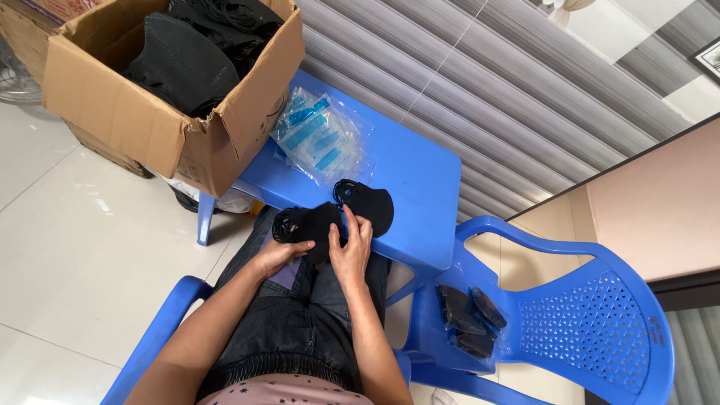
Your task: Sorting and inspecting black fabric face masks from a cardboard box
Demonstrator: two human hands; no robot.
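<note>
Left hand: the left hand [276, 253] is cupping, from underneath, the near end of a black fabric face mask with looped ear straps [306, 225], fingers curled narrowly around it.
Right hand: the right hand [351, 247] is pinching the same mask's right edge, thumb and fingertips closed on the cloth, over the lap.
Mask in hand: it is looking soft, matte and dark, folded into a curved half-shape, straps bunching at its left end.
Just beyond the hands: a second black mask of the same kind [369, 202] is lying on the blue plastic stool [420, 187].
Right of the hands: a small heap of flat, dark packed pieces [469, 319] is sitting on the seat of a blue plastic chair [592, 330]; judging by this, only a few are finished.
Farther ahead: clear plastic sleeves with blue print [319, 135] are waiting on the stool.
Farthest, to the left: a brown cardboard box [150, 127] is holding many black masks, so most of the work appears to be remaining.
</note>
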